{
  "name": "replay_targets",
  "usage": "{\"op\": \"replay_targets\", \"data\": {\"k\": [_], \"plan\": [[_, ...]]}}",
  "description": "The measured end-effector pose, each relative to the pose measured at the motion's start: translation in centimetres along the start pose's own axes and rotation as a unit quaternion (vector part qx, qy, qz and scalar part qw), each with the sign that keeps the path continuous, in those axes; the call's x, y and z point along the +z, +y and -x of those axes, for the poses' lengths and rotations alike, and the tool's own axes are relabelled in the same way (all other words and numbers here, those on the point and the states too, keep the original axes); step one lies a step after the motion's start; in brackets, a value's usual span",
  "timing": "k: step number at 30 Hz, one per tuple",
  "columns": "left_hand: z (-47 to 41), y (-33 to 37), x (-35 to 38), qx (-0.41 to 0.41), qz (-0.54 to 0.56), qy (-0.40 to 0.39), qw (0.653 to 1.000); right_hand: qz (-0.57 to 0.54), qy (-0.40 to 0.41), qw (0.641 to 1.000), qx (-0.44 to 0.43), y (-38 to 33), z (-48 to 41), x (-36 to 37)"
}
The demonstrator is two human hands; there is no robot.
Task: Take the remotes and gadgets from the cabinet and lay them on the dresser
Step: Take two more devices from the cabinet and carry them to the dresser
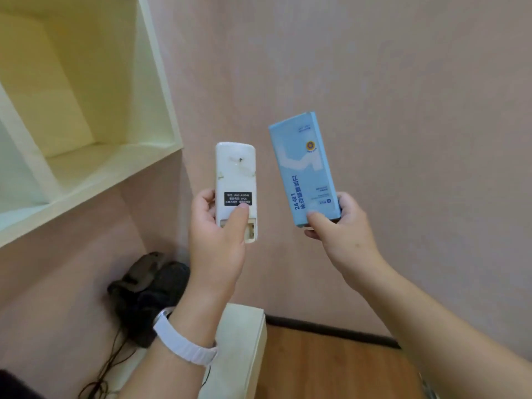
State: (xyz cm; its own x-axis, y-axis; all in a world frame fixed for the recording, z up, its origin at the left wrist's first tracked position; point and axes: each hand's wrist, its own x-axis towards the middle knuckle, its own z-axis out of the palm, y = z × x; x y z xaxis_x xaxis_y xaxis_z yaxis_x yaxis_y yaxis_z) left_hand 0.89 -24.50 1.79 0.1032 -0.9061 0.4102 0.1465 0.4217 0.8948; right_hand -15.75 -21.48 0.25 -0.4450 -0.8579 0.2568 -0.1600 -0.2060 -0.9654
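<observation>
My left hand (216, 240) grips the lower end of a white remote (234, 174), held upright with its back facing me; a black label shows and the battery bay is uncovered. My right hand (342, 226) holds the bottom of a light blue box (302, 165) printed with dark blue text, tilted slightly left. Both are raised in front of a pink wall. The cream cabinet (95, 168) with open compartments is at the upper left. The white dresser top (239, 335) lies below my left wrist.
A black gadget (149, 289) with trailing cables sits on the dresser against the wall, under the cabinet. A white band is on my left wrist. Wooden floor (331, 367) with a dark skirting strip shows at the lower right.
</observation>
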Motion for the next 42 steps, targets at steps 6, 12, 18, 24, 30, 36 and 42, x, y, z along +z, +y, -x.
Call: {"op": "replay_targets", "data": {"k": [6,12,18,24,30,36,42], "plan": [[8.3,-1.8,6.0,-0.075,0.006,-0.097,0.992,0.013,0.072,0.996,0.043,2.2,5.7,-10.4],[19.1,-0.7,14.7,-0.132,0.040,-0.182,0.974,0.030,0.150,0.986,0.064,2.5,13.5,-23.1],[31.2,1.8,23.4,-0.167,0.052,-0.284,0.943,0.061,0.252,0.961,0.093,2.7,23.4,-36.5],[41.9,4.6,30.6,-0.183,0.055,-0.397,0.898,0.065,0.366,0.921,0.118,2.1,33.0,-46.9],[49.8,6.1,37.0,-0.190,0.056,-0.500,0.843,0.074,0.471,0.869,0.130,1.0,40.5,-54.2],[56.6,5.7,43.4,-0.212,0.076,-0.584,0.780,0.089,0.556,0.811,0.159,1.6,46.0,-59.9],[61.7,3.9,50.9,-0.243,0.094,-0.645,0.718,0.115,0.614,0.759,0.182,2.9,47.2,-66.0]]}}
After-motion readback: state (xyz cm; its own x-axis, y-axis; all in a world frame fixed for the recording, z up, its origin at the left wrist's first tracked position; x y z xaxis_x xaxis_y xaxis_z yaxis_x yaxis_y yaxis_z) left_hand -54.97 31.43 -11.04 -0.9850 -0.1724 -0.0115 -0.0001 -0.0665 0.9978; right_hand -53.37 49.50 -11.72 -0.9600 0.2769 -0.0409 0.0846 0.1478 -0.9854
